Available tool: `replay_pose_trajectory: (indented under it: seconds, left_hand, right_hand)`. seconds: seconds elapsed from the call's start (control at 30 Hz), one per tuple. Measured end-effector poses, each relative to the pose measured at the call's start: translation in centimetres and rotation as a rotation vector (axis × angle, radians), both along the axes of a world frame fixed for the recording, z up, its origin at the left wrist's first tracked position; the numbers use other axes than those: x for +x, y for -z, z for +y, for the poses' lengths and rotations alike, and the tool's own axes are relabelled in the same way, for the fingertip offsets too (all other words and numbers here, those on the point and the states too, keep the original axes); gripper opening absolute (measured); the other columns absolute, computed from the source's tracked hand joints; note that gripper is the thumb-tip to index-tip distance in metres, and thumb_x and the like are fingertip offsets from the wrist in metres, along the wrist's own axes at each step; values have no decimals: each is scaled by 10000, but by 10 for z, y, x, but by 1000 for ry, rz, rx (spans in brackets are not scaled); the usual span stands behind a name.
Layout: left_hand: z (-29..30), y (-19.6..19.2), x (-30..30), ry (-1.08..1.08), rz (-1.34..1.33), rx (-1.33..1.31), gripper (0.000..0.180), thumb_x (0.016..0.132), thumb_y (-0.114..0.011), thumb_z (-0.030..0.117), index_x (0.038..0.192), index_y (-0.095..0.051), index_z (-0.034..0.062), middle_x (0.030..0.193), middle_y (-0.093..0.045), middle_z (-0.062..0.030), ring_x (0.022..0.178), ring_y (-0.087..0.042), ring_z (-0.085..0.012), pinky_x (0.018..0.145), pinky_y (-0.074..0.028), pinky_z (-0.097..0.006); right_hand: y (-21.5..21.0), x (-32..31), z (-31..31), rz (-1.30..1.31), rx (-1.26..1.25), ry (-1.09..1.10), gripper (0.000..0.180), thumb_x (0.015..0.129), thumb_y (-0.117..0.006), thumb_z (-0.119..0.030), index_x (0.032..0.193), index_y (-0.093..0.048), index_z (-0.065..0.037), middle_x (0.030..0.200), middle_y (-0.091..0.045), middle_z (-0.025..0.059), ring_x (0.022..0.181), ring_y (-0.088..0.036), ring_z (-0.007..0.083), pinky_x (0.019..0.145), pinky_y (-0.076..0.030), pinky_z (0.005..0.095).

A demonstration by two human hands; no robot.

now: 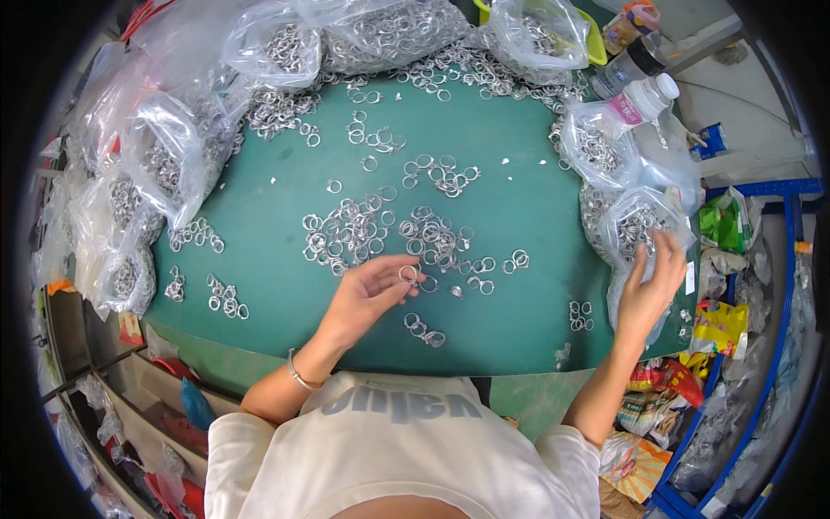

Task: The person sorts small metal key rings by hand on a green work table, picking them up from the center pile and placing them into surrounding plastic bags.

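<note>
My left hand (373, 287) is closed, pinching a silver ring (409, 274) between thumb and fingertips above the green tabletop. Just beyond it lie two loose heaps of silver rings, a left heap (349, 229) and a right heap (430, 235). A small cluster of rings (424, 330) rests on the near side of this hand. At the right edge, my right hand (654, 281) is over an open clear plastic bag full of rings (638, 223). Its thumb and fingers are apart, with the fingertips at the bag's mouth; I make out nothing held in them.
Clear bags of rings line the table's left side (164, 164) and far edge (389, 39). A white bottle (644, 99) and a dark-lidded jar (629, 67) stand at the far right. Small ring groups (227, 297) lie near the left front. Blue shelving (785, 285) holds colourful packets.
</note>
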State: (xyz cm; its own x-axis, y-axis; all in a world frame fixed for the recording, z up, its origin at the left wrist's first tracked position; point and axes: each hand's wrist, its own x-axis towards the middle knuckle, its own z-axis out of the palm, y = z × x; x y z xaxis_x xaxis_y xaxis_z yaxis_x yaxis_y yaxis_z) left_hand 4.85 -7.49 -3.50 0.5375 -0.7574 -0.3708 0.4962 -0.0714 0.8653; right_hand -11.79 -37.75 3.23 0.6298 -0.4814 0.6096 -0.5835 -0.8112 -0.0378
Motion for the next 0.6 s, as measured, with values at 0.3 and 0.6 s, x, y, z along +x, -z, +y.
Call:
replay_pose_trajectory:
  seconds: [0.3,0.6]
  left_hand:
    - [-7,-4,-12,55,28,-10,318,901,-547,6,1218,-539,-16,1074,-647,-108,929,-616,-129,804,-487,-263]
    - [18,7,-9,-23,4,20,330,892,-525,-29,1222,-535,-18,1086,-638,-115,922,-620,-140,809,-490,-271]
  right_hand:
    - [80,27,125,217,507,-441,268,709,-736,-100,944,-626,-32,938,-590,75,869,-523,259,710,-388,370]
    - [60,29,113,-644,2269,-428,176,939,-494,-65,1096,-542,0,983,-582,79,793,-549,145,654,-436,272]
